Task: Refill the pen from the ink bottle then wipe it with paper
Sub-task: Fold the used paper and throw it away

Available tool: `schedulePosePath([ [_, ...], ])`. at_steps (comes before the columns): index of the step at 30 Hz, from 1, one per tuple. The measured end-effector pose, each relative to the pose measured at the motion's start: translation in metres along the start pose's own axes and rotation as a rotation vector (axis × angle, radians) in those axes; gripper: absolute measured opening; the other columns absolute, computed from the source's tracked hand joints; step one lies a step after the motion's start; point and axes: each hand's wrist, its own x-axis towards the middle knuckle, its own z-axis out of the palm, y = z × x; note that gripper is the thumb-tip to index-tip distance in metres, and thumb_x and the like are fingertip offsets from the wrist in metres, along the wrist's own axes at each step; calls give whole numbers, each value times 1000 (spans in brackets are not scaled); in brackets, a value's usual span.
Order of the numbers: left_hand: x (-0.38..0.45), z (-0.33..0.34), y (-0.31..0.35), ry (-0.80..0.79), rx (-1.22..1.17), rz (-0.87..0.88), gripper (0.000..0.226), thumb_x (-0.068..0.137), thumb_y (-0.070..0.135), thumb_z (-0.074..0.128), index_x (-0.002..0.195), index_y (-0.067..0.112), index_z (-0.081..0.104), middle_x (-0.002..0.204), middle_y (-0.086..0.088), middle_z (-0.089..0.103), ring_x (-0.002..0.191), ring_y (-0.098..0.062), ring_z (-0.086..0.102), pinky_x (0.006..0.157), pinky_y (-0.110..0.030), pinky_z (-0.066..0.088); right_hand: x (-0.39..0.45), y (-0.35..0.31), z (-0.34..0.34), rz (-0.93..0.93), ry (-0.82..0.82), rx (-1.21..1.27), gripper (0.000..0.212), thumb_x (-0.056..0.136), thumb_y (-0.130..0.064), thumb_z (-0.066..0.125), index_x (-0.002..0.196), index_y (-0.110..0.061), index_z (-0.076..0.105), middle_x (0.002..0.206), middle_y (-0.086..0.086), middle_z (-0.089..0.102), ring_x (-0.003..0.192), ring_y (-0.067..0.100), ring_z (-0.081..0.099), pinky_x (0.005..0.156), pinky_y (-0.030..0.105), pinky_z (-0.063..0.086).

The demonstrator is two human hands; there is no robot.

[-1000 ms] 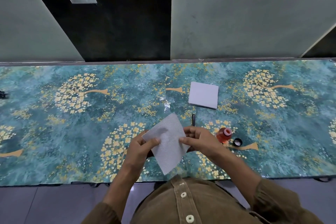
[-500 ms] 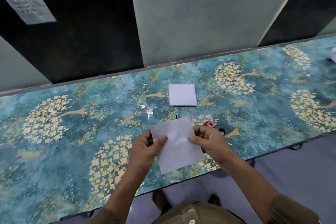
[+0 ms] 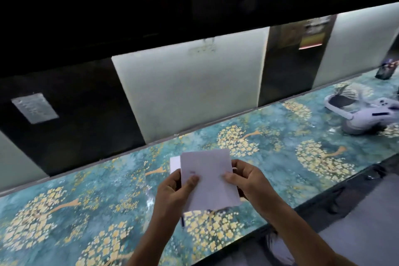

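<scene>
Left hand point(image 3: 172, 192) and right hand point(image 3: 248, 181): both pinching one paper sheet point(image 3: 208, 179), thumbs on its near face, fingers curled behind, sheet held up off the patterned table point(image 3: 86, 211). Faint mark near left thumb. Paper stack point(image 3: 174, 164) peeking out at 10 o'clock of sheet. Pen and ink bottle: hidden, likely behind sheet. Step judged: wiping stage, paper readied. Next: freeing one hand to take pen. White headset point(image 3: 362, 116) well apart at 2 o'clock.
</scene>
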Motion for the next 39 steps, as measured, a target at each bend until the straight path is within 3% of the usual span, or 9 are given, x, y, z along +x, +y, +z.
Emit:
schedulePosePath([
  [5,-21,61,22,-51,-24,70,12,91,5,64,94,6,75,83,-10,77,68,-16,67,55,-24,53,-35,-27,-54,-89,63,87,20,82,-17,71,101,-16,75,97,35,62,84,30,66,73,43,53],
  [8,-32,98,30,-61,-61,53,12,88,2,67,87,7,77,80,-12,74,72,-23,60,57,-31,51,-59,-40,-85,-147,114,154,18,80,-17,67,93,-17,79,91,20,69,83,28,67,74,44,54],
  [12,-52,146,37,-164,-6,46,18,89,4,64,86,14,78,77,-14,67,70,-24,50,66,-33,38,-93,-36,-127,-206,236,175,30,87,3,61,75,-17,79,75,0,73,66,11,65,56,19,50],
  [15,-70,175,39,-213,46,27,25,93,1,56,84,11,77,76,-8,68,62,-20,48,55,-27,37,-119,-25,-151,-183,316,212,34,89,12,50,76,-9,74,59,-4,65,49,4,55,45,13,39],
  [23,-90,209,29,-291,98,-55,29,91,-10,48,78,0,72,80,-3,71,58,-21,57,45,-27,45,-156,-4,-176,-122,390,366,40,98,6,41,73,-3,72,67,13,61,52,19,54,46,22,43],
  [30,-87,205,19,-354,87,-152,28,94,11,49,81,3,72,79,-7,74,58,-24,63,59,-36,47,-158,4,-172,-4,497,364,42,99,-5,47,72,-4,80,71,17,69,51,28,59,46,33,50],
  [34,-70,198,7,-369,112,-111,24,96,22,61,83,9,76,74,-15,69,56,-21,62,51,-31,51,-149,8,-162,-66,538,297,34,100,-15,53,82,-8,81,83,31,70,67,35,63,58,38,52],
  [36,-59,191,5,-409,94,-91,10,83,23,72,87,15,76,74,-14,68,58,-19,60,48,-29,49,-142,9,-154,-94,558,278,30,99,-15,56,83,-10,81,82,23,72,66,30,62,54,33,52],
  [39,-34,179,-1,-411,88,-111,30,69,25,72,97,14,74,72,-16,69,59,-20,60,46,-29,47,-126,11,-143,-104,586,227,24,96,-8,61,84,-14,81,76,8,70,63,18,60,53,24,48],
])
